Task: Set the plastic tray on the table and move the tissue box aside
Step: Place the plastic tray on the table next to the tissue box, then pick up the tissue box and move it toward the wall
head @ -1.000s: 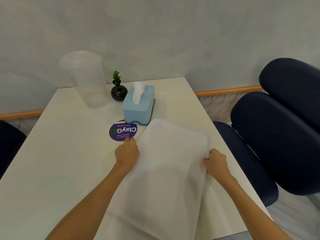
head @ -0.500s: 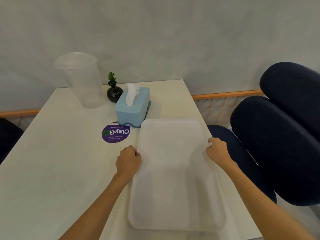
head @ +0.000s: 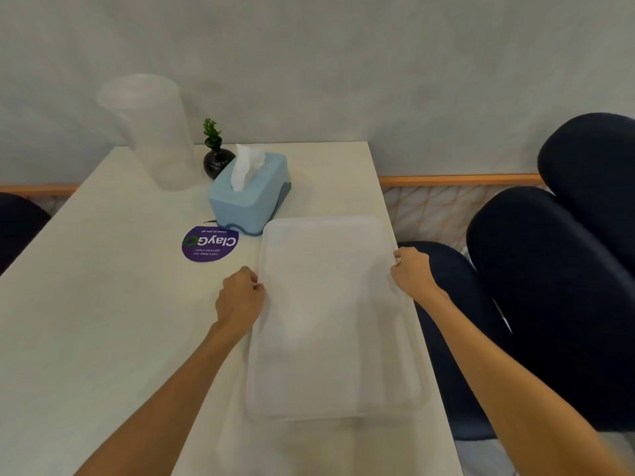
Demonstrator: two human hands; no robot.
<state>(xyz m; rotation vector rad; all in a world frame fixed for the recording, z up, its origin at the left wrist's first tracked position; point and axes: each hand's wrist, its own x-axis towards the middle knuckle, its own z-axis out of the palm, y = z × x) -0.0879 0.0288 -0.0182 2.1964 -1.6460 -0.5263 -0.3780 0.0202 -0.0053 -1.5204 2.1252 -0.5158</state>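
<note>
A translucent white plastic tray [head: 330, 317] lies flat on the right part of the white table [head: 103, 321], its long side running away from me. My left hand [head: 240, 297] grips its left rim and my right hand [head: 412, 273] grips its right rim. A light blue tissue box [head: 251, 190] with a white tissue sticking up stands just beyond the tray's far left corner, nearly touching it.
A tall translucent plastic cup [head: 154, 132] and a small black vase with a green plant [head: 216, 159] stand at the back by the wall. A purple round sticker [head: 210, 243] lies left of the tray. Dark blue chairs [head: 549, 286] crowd the table's right edge.
The tray went from tilted above the table to lying flat on it, both hands staying on its rims. The camera view shifted slightly.
</note>
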